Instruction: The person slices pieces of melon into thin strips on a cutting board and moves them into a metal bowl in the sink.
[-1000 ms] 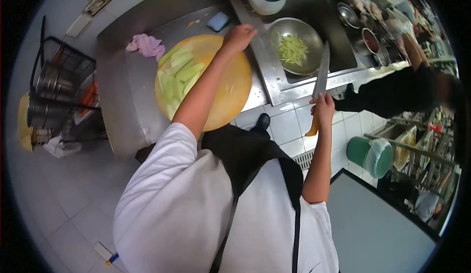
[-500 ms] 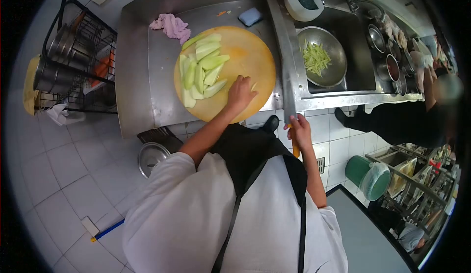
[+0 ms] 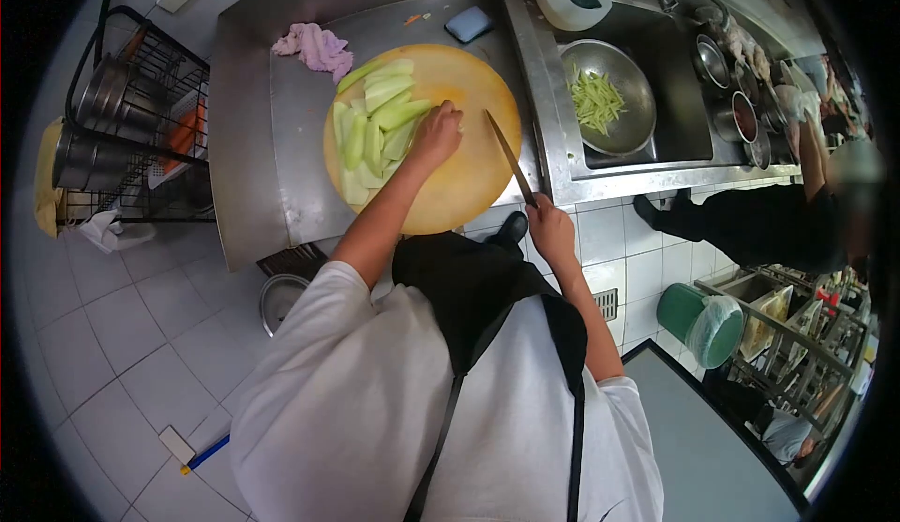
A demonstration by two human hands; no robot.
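A round yellowish cutting board [image 3: 483, 184] lies on the steel counter. Long, peeled pale green vegetable pieces [image 3: 373, 137] cover its left half. At their right edge is my left hand [image 3: 439, 137], low over the board with its fingers bunched together; whatever is under or between them is hidden. My right hand [image 3: 551, 229] grips a knife [image 3: 509, 158] by its handle, just off the board's lower right edge. The long blade slants up and left, its tip over the bare right part of the board.
Right of the board, a metal bowl [image 3: 639, 81] with thin green strips [image 3: 595, 100] sits in the sink [image 3: 684, 137]. A pink cloth [image 3: 314, 48] and a blue sponge [image 3: 468, 24] lie behind the board. A wire rack [image 3: 141, 184] stands left. Another person [image 3: 750, 226] works at right.
My left hand has moved left and up against the vegetable pieces. The knife has swung from beside the sink to over the board, my right hand shifting up and left with it.
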